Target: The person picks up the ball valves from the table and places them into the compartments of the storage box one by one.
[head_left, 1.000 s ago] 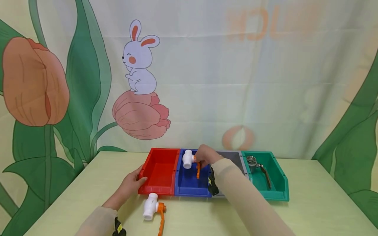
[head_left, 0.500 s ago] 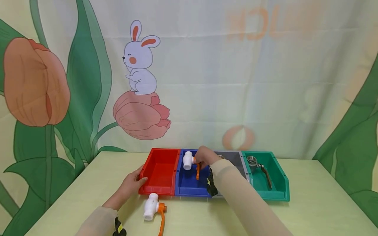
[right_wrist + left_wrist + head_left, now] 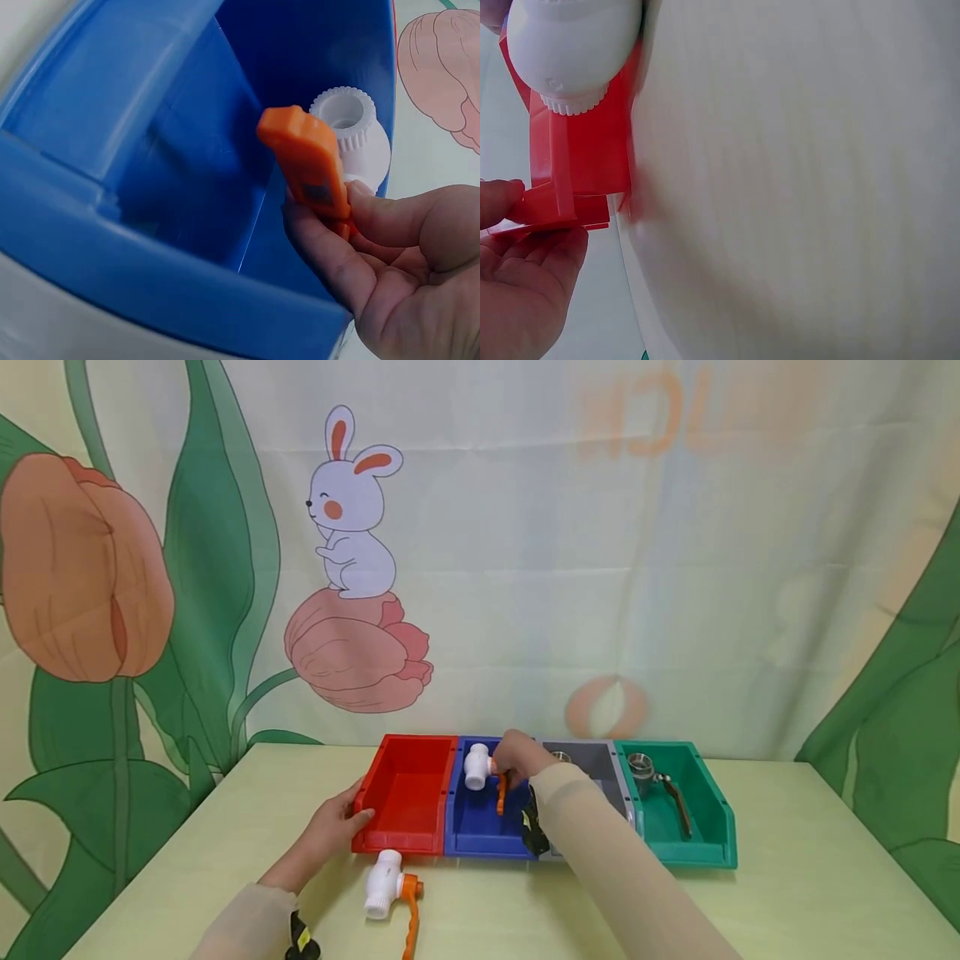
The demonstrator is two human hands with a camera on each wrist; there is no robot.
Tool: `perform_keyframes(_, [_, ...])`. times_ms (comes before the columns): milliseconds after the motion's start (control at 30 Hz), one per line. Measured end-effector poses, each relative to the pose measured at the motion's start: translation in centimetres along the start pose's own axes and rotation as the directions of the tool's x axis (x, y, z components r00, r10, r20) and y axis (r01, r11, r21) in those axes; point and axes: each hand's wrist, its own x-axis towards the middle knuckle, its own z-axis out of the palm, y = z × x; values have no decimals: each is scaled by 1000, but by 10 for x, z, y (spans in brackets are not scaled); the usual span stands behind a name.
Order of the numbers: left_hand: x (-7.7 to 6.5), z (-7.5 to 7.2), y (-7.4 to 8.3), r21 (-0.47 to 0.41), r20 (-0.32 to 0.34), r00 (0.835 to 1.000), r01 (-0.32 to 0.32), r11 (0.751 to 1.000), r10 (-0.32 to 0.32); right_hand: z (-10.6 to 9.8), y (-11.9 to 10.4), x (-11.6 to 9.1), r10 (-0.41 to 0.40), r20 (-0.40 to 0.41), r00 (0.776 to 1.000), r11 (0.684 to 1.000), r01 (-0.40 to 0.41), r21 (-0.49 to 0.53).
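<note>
My left hand [image 3: 333, 822] grips the left side wall of the red bin [image 3: 397, 841]; in the left wrist view the thumb and fingers [image 3: 566, 259] lie on either side of that wall. In the blue bin [image 3: 491, 846], my right hand [image 3: 522, 753] pinches the orange lever of a white plastic ball valve [image 3: 476, 768]. Its white body [image 3: 367, 154] is near the bin's back left corner; whether it rests on the floor is hard to tell. A second white ball valve [image 3: 382, 887] with an orange lever lies on the table before the red bin.
A grey bin [image 3: 600, 750], partly behind my right forearm, shows a metal rim [image 3: 561, 757] inside. Beside it, the green bin [image 3: 701, 853] holds a metal portafilter [image 3: 642, 772] with a brown handle. All the bins stand in one row near the curtain [image 3: 487, 568] at the table's back.
My right hand and its valve sit very slightly lower in the blue bin than one second ago. The left hand keeps its place on the red bin.
</note>
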Motion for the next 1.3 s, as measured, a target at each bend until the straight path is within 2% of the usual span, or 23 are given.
perform_keyframes(133, [1, -1, -2, 4, -2, 1000, -5, 1000, 5, 1, -2, 1, 7, 19, 1000, 1000, -7, -11])
perform_keyframes(267, [2, -1, -2, 3, -1, 1000, -1, 1000, 1, 2, -5, -8, 19, 16, 1000, 999, -19, -32])
perform_keyframes(333, [3, -1, -2, 3, -1, 1000, 0, 1000, 0, 3, -4, 1, 28, 18, 999, 999, -27, -27])
perform_keyframes(367, [3, -1, -2, 2, 0, 1000, -1, 1000, 1, 4, -2, 10, 35, 24, 999, 999, -35, -19])
perform_keyframes(467, [4, -2, -1, 8, 1, 1000, -8, 1000, 8, 9, 10, 60, 60, 47, 997, 998, -59, -30])
perform_keyframes(600, [3, -2, -2, 12, 0, 1000, -14, 1000, 14, 22, 26, 128, 90, 52, 995, 982, -80, -169])
perform_keyframes(667, [2, -3, -2, 15, -2, 1000, -15, 1000, 15, 28, 30, 150, 104, 68, 992, 968, -85, -235])
perform_keyframes(733, [2, -3, -1, 23, -6, 1000, -18, 1000, 18, 32, 32, 163, 107, 69, 992, 958, -85, -274])
perform_keyframes(867, [1, -4, 0, 21, -11, 1000, -11, 1000, 11, 32, 29, 161, 97, 81, 992, 952, -68, -299])
perform_keyframes(1000, [2, -3, 0, 4, -7, 1000, -2, 1000, 2, 28, 22, 139, 76, 56, 996, 945, -54, -321])
perform_keyframes(1033, [2, -2, 0, -2, -5, 1000, 1, 1000, -2, 27, 20, 133, 73, 63, 995, 935, -47, -350])
perform_keyframes(1100, [2, -2, -1, -11, -4, 1000, 10, 1000, -10, 29, 20, 128, 64, 57, 996, 930, -39, -366])
perform_keyframes(1167, [1, -1, -2, -17, -6, 1000, 16, 1000, -16, 31, 19, 126, 56, 69, 996, 915, -23, -403])
perform_keyframes(1300, [1, -2, -1, -11, -15, 1000, 7, 1000, -8, 36, 18, 137, 59, 95, 994, 881, -7, -473])
